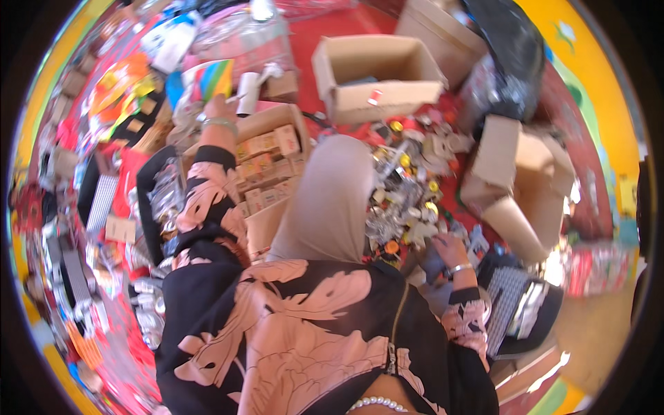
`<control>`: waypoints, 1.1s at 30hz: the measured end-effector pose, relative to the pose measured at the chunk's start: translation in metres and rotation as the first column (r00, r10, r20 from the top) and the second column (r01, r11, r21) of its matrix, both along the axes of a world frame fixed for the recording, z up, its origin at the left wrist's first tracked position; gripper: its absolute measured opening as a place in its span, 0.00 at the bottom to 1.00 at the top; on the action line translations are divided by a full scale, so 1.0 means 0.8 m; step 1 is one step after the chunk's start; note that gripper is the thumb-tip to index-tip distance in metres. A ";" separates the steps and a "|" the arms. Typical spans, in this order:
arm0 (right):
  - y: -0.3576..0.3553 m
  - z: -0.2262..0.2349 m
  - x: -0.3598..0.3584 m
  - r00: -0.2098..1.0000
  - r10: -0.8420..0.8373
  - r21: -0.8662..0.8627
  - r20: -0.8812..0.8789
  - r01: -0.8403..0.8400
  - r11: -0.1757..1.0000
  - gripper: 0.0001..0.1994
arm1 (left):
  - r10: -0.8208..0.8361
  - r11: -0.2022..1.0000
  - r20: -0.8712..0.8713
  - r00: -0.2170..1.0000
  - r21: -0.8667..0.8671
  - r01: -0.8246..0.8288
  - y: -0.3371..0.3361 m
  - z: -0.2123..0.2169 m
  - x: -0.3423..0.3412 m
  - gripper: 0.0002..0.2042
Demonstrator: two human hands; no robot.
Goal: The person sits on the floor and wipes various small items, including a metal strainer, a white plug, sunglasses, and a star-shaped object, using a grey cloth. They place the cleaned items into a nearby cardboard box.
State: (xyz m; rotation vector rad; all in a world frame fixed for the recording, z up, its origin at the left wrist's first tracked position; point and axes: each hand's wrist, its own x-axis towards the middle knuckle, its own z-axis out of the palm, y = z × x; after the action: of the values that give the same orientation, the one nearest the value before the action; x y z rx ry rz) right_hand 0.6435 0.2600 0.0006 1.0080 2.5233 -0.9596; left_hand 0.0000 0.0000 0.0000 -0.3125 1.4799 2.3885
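Note:
My left hand [220,108] reaches far out to the left, at the lower edge of a plastic bag [216,77] with bright stripes. Blur hides whether its fingers grip the bag. Just right of that hand stands a white roll [247,93]. Below it, an open cardboard box [268,220] holds several small orange-and-white cartons [266,153]. My right hand [451,250] hovers low at the right edge of a heap of small mixed parts [408,200], fingers loosely extended, with nothing visible in them. The heap has clear, white, yellow and orange pieces.
An open cardboard box [377,104] stands ahead, another [536,200] at the right. A black plastic bag [508,62] leans at the far right. Dark baskets [522,311] flank me on both sides. Loose packets and goods cover the red floor covering [325,24] at the left.

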 end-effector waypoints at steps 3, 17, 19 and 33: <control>0.020 0.038 0.004 0.990 -0.058 0.065 -0.125 0.066 0.996 0.21 | -0.334 0.932 -0.015 0.943 0.146 0.332 0.146 0.004 0.058 0.16; 0.050 0.098 0.090 0.938 -0.328 -0.509 -0.110 0.231 0.829 0.11 | -0.985 -0.046 -0.073 -0.153 -0.751 0.659 0.529 -0.046 0.385 0.10; 0.044 0.079 0.103 0.956 -0.265 -0.416 -0.125 0.192 0.889 0.12 | -0.922 -0.167 0.049 -0.383 -0.945 0.281 0.540 -0.100 0.422 0.12; 0.028 0.080 0.094 0.977 -0.134 -0.144 -0.164 0.111 0.983 0.12 | -0.806 -0.416 0.484 0.341 -0.873 0.255 0.394 -0.234 0.632 0.40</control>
State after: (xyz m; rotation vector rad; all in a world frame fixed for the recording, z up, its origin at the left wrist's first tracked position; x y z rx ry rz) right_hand 0.7189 0.2822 0.0649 1.0930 2.5159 -1.2866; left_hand 0.5053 0.3148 -0.1870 0.7703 2.3169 0.0471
